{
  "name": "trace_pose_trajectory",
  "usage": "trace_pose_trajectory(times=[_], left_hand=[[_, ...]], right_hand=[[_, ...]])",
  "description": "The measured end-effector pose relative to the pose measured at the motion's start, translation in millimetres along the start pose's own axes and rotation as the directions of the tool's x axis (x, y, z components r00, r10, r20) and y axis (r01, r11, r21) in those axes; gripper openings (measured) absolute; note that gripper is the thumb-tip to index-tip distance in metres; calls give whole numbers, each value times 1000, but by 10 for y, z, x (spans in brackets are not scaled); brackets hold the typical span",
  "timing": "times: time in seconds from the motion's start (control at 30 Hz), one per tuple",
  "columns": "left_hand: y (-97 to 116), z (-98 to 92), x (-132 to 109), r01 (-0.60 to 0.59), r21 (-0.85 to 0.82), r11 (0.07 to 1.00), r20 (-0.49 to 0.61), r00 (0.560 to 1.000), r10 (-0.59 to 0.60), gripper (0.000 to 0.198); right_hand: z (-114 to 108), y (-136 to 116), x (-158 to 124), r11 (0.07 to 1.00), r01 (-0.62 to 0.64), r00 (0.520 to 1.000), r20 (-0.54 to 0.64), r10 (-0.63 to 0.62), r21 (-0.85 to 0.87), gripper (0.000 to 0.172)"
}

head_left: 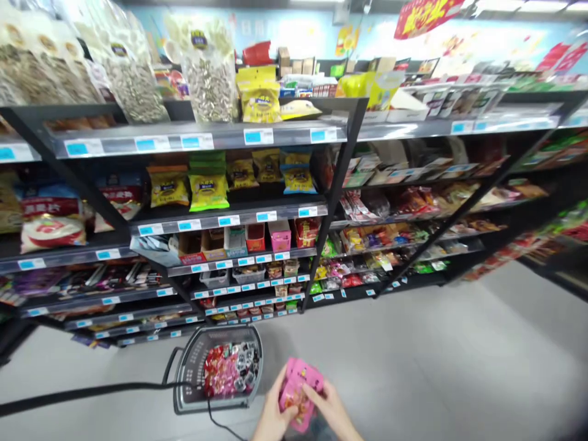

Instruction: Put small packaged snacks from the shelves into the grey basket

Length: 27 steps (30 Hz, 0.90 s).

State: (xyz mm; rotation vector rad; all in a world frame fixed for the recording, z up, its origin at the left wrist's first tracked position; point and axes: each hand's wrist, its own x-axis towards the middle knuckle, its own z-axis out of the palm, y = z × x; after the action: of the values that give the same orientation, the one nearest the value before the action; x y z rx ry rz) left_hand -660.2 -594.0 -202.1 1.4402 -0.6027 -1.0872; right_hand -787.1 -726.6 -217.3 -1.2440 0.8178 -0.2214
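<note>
My left hand grips the left side of some pink packets, with its thumb across their lower front. From the other side, my right hand holds the same packets, fingers resting over their face. They appear to be more than one, stacked together; the exact count is hidden. To the left of my hands, a grey shopping basket stands on the floor. Inside it lie small wrapped packets in red, pink and clear-and-black.
A shelf unit with bagged snacks runs across the front, and more shelves continue to the right. Grey floor lies between me and them. A black strap or cable crosses from the left over the basket.
</note>
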Motion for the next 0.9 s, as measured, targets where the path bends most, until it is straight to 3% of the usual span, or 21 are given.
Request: trace_pose_trajectory(times=[0.17,0.23,0.33,0.47,0.57,0.67,0.77,0.83,0.9], left_hand=[[72,79,391,48,194,980,-82,996,-33,84],[177,185,580,94,267,959,-75,994,-76,79],[471,483,859,133,389,912,-42,991,-126,72],[962,934,1130,-11,504,864,97,994,-44,78],[1165,1087,1275,-76,536,841,116,993,16,80],[1205,1007,1471,-70,540,838,38,998,59,77],[1232,742,1813,-123,447,886,-52,985,163,84],[1307,504,2118,-198,402,894,-128,955,269,80],[1444,242,2451,-246,494,834,-234,886,400,66]], right_hand=[[-481,-524,392,987,149,981,131,-141,-54,39],[-743,-715,496,984,128,976,193,-102,-124,42],[-1148,-880,603,971,45,982,191,0,-234,49],[-1564,-977,726,970,-8,963,259,72,-243,47],[-1687,-1094,834,953,23,974,223,47,-301,46],[-1668,-1285,990,895,254,960,208,-187,-366,34],[-1608,-1534,1228,795,484,875,194,-444,-366,37],[-1572,-1744,1424,750,576,817,193,-544,-325,37],[-1525,-1996,1631,669,665,739,166,-652,-333,32]])
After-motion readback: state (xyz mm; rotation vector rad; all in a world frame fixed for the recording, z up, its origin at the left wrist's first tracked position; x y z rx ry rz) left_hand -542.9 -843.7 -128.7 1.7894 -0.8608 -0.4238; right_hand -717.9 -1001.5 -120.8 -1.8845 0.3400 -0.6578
